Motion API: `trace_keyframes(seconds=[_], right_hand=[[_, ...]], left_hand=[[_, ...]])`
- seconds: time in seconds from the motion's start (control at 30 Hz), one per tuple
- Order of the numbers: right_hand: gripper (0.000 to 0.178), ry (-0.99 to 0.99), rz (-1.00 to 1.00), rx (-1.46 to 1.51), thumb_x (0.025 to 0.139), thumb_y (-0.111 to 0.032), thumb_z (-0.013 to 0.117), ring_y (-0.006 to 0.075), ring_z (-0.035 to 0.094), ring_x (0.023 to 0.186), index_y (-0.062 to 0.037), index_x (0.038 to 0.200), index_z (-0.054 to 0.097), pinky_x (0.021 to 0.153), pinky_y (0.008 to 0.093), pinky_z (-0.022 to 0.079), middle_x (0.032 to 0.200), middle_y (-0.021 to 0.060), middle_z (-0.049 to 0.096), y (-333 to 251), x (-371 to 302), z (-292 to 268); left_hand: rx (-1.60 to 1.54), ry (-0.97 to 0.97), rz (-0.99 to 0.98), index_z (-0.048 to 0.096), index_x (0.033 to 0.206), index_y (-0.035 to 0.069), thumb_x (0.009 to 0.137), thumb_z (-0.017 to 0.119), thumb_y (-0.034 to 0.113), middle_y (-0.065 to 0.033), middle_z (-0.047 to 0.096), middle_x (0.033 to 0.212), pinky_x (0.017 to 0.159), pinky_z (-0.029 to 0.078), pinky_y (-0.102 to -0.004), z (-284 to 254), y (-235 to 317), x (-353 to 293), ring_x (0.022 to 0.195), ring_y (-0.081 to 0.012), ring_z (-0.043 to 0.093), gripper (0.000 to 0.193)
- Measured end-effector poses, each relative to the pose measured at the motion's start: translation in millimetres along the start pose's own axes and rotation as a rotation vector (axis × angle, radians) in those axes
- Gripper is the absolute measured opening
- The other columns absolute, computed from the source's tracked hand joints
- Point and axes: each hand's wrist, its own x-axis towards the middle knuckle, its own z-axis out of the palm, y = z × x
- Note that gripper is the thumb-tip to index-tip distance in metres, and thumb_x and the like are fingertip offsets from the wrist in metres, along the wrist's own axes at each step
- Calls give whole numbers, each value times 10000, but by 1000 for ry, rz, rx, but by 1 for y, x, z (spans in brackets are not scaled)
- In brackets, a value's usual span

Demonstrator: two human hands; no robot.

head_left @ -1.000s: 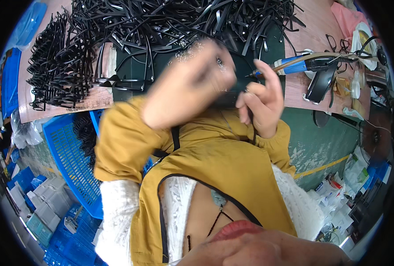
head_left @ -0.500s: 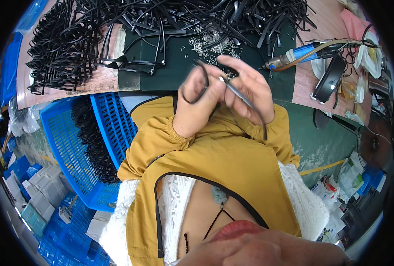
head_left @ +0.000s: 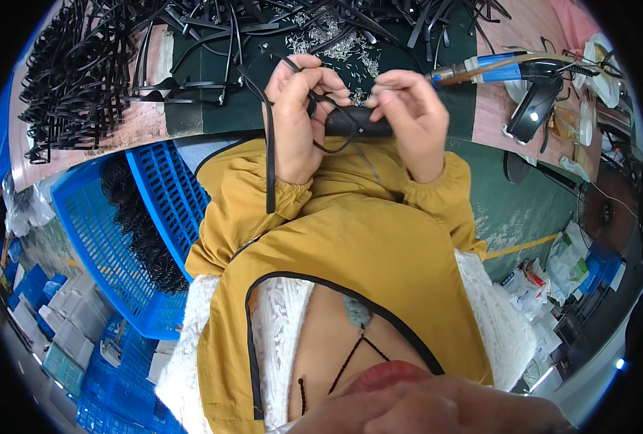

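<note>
My left hand [head_left: 296, 123] is curled round a black eyeglass frame [head_left: 351, 143]. From that hand a black temple arm [head_left: 270, 163] hangs down past the wrist. Just to the right, my right hand [head_left: 414, 116] is raised, its thumb and fingertips pinched together; whatever lies between them is too small to make out. Below and between the hands, a black rounded block [head_left: 357, 123] sits at the table's front edge. Beyond the fingers, many small silver pins or screws [head_left: 336, 42] lie scattered on the dark green mat [head_left: 249, 119].
Black eyeglass frames [head_left: 75, 87] are heaped at the left, with loose temple arms along the back. A blue powered screwdriver [head_left: 498, 71] with a hose lies at the right, near a black box-like object [head_left: 532, 116]. A blue crate [head_left: 104, 253] of black pieces stands lower left.
My hands have moved apart, the left one going left with the eyeglass frame. My right hand has let go of the frame and its fingers have closed into a pinch.
</note>
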Motion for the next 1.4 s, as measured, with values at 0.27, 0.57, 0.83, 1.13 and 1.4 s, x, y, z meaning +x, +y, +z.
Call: trace_keyframes(seconds=[0.27,0.57,0.83,1.13,1.4], right_hand=[[404,-586,-761,-773,769,-17,735,305,594,1058,-134,1155,718,941,410,497,1085,63,585,-31,28,29],[53,-269,-823,-357,953,-90,645,234,605,877,-40,966,636,749,346,516,962,82,601,-54,32,1],[314,-660,594,334,1065,-256,545,89,559,628,17,931,626,558,208,418,782,34,627,-33,-5,-35],[134,-208,-684,-364,975,-6,644,234,655,943,25,1103,666,813,331,568,1117,158,594,-19,-5,-14],[113,96,-125,-294,986,-8,650,149,689,838,68,1069,661,723,258,589,1077,98,670,14,-16,-1]], left_hand=[[368,-237,233,552,1079,32,967,585,118,-33,613,871,717,497,-263,-12,-7,8,787,-119,585,145],[56,-113,8,568,1110,3,1009,544,128,-93,655,781,699,587,-308,4,17,1,748,-201,698,162],[460,-471,-70,617,1152,-9,1000,659,57,-5,620,867,667,482,-226,16,28,-18,713,-77,606,170],[77,-21,-212,589,1017,61,1042,549,185,-50,631,792,658,528,-249,15,2,-20,742,-161,665,132],[447,-382,765,358,1172,55,963,628,-59,-172,621,1134,1017,530,-450,-34,-35,-20,1148,-328,658,360]])
